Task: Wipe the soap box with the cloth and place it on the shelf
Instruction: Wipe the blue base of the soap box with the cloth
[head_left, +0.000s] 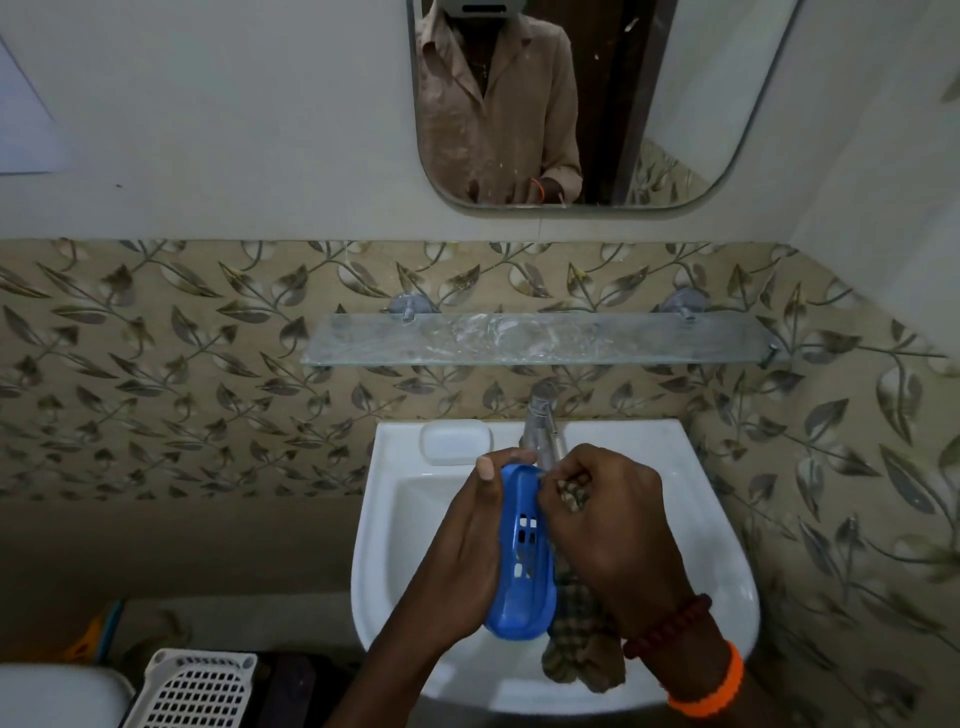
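Over the white sink (717, 525), my left hand (462, 545) grips a blue slotted soap box (522, 561), held on edge with its hollow side facing right. My right hand (608, 525) is closed on a brown checked cloth (576, 639) and presses it against the box's right rim. The cloth's loose end hangs down below my wrist. A glass shelf (535, 338) is fixed to the leaf-patterned tiles above the sink, and nothing stands on it.
A steel tap (540, 421) rises just behind my hands. A white bar of soap (454, 441) lies on the sink's back left ledge. A mirror (597, 104) hangs above the shelf. A white perforated basket (197, 686) stands at the lower left.
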